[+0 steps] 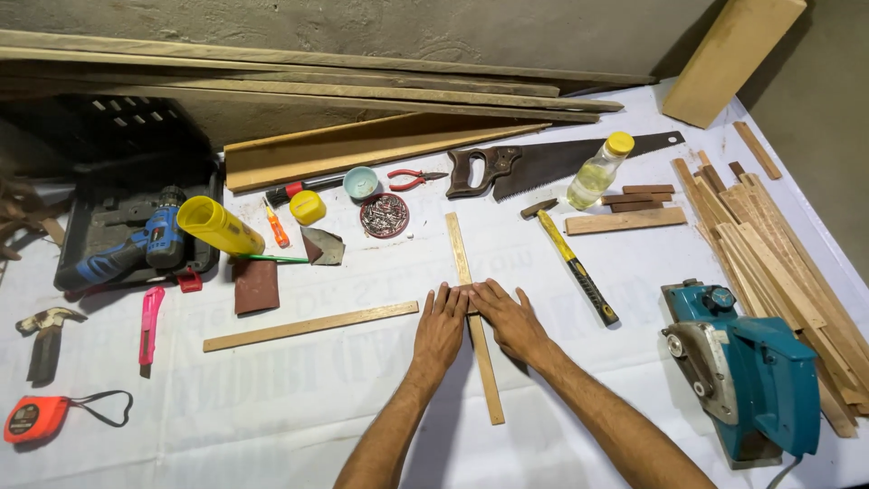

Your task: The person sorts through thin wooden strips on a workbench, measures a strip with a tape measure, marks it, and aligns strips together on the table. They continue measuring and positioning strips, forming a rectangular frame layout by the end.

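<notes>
I see left hand (pixel 440 328) flat, fingers spread, on upright wooden strip (pixel 474 317) | right hand (pixel 510 319) likewise pressing, gripping nothing | hammer (pixel 577 267) just beside.

The thin slat (pixel 474 317) is pale, matt, bare wood. The surface (pixel 272 426) seems to be covered with white, slightly glossy sheet, maybe plastic. The planer (pixel 747 367) has teal glossy plastic and grey metal. The saw (pixel 552 163) has dull metal.
</notes>
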